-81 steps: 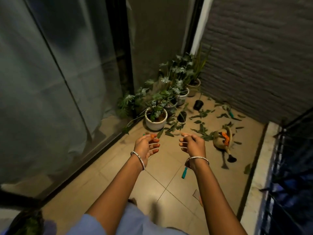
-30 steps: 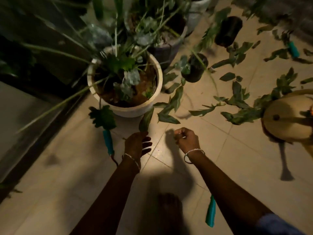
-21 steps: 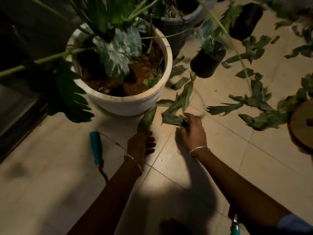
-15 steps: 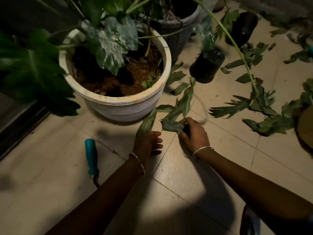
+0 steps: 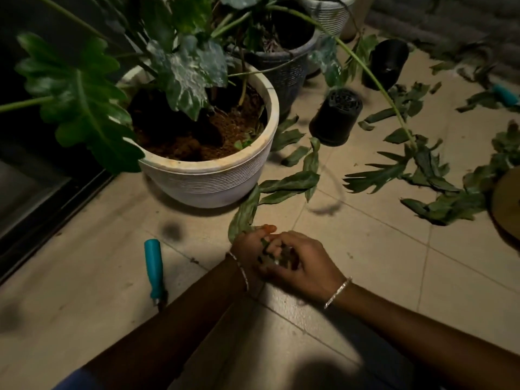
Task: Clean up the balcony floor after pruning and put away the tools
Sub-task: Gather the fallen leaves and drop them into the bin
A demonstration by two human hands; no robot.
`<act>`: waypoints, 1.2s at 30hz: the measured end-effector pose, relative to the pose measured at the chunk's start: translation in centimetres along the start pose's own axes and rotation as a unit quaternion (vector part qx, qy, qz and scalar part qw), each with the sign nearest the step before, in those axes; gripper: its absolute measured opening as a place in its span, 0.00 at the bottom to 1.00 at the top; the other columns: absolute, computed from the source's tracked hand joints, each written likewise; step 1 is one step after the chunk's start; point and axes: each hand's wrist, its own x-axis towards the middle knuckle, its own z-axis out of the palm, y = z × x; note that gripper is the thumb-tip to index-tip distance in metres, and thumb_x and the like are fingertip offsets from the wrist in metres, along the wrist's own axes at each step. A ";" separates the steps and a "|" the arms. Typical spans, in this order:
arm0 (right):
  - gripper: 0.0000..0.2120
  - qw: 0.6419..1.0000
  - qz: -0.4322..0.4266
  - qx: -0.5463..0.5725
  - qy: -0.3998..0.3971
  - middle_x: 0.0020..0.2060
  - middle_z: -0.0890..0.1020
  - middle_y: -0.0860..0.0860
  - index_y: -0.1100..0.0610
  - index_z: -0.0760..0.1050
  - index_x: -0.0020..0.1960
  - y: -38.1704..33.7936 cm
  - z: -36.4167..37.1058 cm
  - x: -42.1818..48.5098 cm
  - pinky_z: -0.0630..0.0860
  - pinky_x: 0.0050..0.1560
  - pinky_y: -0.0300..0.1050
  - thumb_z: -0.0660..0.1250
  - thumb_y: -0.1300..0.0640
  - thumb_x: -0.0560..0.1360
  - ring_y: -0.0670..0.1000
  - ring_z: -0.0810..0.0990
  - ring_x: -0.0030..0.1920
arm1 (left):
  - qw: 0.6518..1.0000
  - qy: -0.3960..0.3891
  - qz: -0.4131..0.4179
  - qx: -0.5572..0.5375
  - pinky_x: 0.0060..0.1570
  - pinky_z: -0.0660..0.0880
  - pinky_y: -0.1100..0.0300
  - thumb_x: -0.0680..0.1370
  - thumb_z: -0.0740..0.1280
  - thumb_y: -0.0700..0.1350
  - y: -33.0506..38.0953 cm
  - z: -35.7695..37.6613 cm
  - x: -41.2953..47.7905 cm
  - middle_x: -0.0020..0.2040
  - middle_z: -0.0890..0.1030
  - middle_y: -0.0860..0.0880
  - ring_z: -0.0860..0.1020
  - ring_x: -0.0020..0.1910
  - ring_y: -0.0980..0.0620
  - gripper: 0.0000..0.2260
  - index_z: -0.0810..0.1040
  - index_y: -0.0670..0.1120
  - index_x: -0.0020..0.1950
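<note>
Grip first: your left hand (image 5: pixel 246 249) is curled round a leaf bunch (image 5: pixel 244 213), with the stems in the palm and the long blade trailing up toward the white pot (image 5: pixel 208 178). Your right hand (image 5: pixel 306 267) lies over it, fingers bent onto the same bunch. It looks like you're packing it into the left so one hand carries the lot. Both grips are closed on leaf. I see nothing else in them, though the light at the palms is poor.

The bunch sits low over the balcony floor (image 5: pixel 365 277), just in front of the pot's base.

Further out:
- The teal-handled tool (image 5: pixel 153 266) lies flat on the floor near your left wrist, with no hand on it.
- The black nursery pot (image 5: pixel 336 119) is tipped with its base showing, beyond the white pot.
- Loose cuttings (image 5: pixel 439 198) are spread to your right, well apart from both hands, up against a tan round thing (image 5: pixel 509 204) at the frame edge.
- A second teal tool (image 5: pixel 506 94) lies far right among more leaves.

My read is that you're early in the job: most cuttings are on the floor and both tools are out. Next, I'd settle the bunch in the left and free the right to sweep rightward. Watch the live stem (image 5: pixel 365 66) arching over the cuttings. It's attached, so don't pull it with the trash.
</note>
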 end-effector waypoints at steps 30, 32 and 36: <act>0.15 0.991 0.026 -0.109 0.072 0.44 0.80 0.49 0.52 0.68 0.58 -1.0 2.2 2.5 0.74 0.39 0.43 0.68 0.50 0.76 0.49 0.78 0.41 | 0.991 -0.077 0.093 0.050 0.31 0.74 0.61 0.67 0.75 0.61 0.4 -3.9 -0.9 0.39 0.79 0.49 0.78 0.32 0.54 0.21 0.80 0.47 0.51; 0.16 0.995 -0.013 -0.094 0.015 0.46 0.81 0.50 0.53 0.71 0.59 -1.7 2.7 2.1 0.72 0.41 0.43 0.69 0.49 0.75 0.50 0.79 0.44 | 0.993 -0.069 0.088 0.028 0.45 0.78 0.54 0.69 0.76 0.56 0.1 -4.3 -0.1 0.47 0.82 0.43 0.82 0.45 0.46 0.21 0.81 0.43 0.55; 0.16 0.999 0.021 0.015 -0.045 0.38 0.82 0.48 0.47 0.77 0.51 -1.7 1.9 2.2 0.77 0.37 0.46 0.68 0.36 0.73 0.47 0.80 0.37 | 0.998 0.021 0.058 0.002 0.55 0.77 0.46 0.72 0.70 0.56 0.4 -5.9 0.5 0.55 0.81 0.36 0.80 0.55 0.37 0.27 0.77 0.38 0.62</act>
